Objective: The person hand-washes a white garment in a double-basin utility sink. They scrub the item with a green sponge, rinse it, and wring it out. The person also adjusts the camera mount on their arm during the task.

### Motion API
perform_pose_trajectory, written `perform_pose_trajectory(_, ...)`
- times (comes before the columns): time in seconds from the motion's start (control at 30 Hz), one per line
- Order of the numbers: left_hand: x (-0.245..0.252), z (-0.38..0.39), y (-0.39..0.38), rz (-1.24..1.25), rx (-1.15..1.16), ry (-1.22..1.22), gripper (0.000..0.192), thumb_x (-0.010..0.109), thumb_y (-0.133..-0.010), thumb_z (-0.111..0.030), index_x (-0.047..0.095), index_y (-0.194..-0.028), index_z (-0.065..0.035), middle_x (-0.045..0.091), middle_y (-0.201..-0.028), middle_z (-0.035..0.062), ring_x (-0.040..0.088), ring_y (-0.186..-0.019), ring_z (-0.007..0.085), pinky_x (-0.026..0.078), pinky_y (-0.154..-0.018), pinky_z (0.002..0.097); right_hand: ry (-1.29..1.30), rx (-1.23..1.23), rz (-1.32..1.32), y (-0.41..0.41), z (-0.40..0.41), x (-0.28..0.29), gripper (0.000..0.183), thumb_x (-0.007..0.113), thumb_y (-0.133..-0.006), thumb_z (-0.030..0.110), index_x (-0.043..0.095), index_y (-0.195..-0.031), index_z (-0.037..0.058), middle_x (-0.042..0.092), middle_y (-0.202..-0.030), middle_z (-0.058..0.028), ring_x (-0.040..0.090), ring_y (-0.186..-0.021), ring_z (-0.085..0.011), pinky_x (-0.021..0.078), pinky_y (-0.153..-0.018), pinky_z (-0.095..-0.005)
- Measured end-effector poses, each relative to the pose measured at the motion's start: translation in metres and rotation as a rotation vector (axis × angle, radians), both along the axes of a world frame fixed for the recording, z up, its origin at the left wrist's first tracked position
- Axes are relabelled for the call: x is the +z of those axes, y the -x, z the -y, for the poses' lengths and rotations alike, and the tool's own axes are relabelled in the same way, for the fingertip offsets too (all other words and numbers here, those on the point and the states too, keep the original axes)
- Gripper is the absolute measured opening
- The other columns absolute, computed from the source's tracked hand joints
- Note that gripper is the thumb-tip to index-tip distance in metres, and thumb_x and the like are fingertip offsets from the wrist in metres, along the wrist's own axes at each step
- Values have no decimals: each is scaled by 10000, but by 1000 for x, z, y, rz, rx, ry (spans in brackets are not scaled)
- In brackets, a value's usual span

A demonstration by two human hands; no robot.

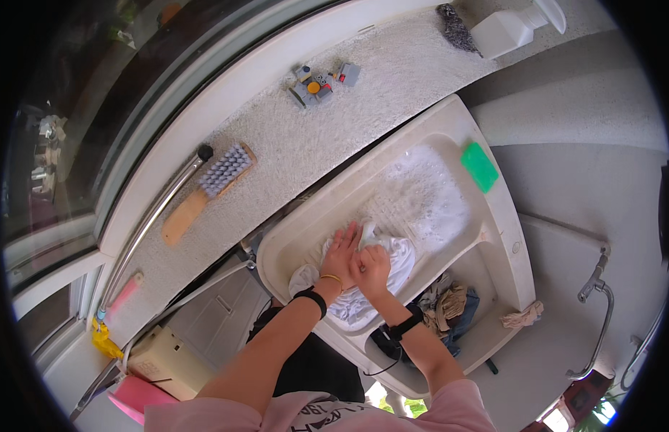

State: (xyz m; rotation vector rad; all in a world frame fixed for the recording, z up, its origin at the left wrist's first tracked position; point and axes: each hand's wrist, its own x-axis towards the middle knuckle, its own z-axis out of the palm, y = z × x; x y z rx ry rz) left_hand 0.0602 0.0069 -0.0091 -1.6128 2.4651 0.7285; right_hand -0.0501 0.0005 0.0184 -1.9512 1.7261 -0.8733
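Observation:
A wet white cloth (402, 256) lies bunched in a white laundry sink (291, 229), partly on its ribbed washboard slope. Flat on the cloth rests my left hand (341, 255), its fingers stretched out. My right hand (374, 270) is curled into a fist beside it, touching it over the cloth; whether cloth is gripped inside the fist cannot be told. White suds (437, 205) cover the basin's far part. A green bar of soap or sponge (479, 167) sits on the sink's right rim.
The side compartment holds crumpled clothes (448, 308). A small cloth (522, 315) hangs on its edge. On the ledge lie a wooden scrub brush (207, 189), a metal tube (151, 229), toy brick pieces (313, 86) and a white spray bottle (502, 35). A metal faucet (602, 291) is at right.

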Motion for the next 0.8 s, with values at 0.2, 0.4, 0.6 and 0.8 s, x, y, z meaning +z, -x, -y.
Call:
perform_pose_trajectory(0.2, 40, 13, 29, -120, -76, -48, 732, 592, -789, -398, 370, -1407, -74, 237, -1527, 97, 165, -1423, 301, 150, -1146, 464, -7, -215, -315, 97, 96, -65, 120, 632, -690, 109, 527, -631, 113, 528, -599, -94, 556, -596, -309, 439, -522, -427)
perform_pose_trajectory(0.4, 18, 9, 11, -11, -75, -93, 709, 564, -819, -431, 377, -1407, -82, 224, -1531, 105, 132, -1429, 308, 126, -1147, 469, 27, -104, 58, 16, 29, -27, 167, 632, -676, 62, 511, -566, 101, 520, -585, -92, 524, -580, -296, 399, -512, -402)
perform_pose_trajectory(0.6, 33, 10, 10, -22, -45, -122, 751, 574, -804, -429, 332, -1434, -99, 227, -1530, 98, 136, -1428, 302, 120, -1151, 462, 159, 89, -108, 47, 44, -42, 179, 635, -673, 44, 514, -564, 118, 506, -562, -69, 517, -532, -269, 404, -485, -392)
perform_pose_trajectory(0.8, 32, 10, 25, -131, -33, -57, 781, 578, -801, -424, 289, -1459, -118, 241, -1526, 82, 132, -1430, 289, 108, -1157, 454, 122, -288, -437, 109, 140, -62, 95, 632, -766, 154, 562, -748, 93, 554, -794, -97, 531, -810, -311, 421, -682, -440)
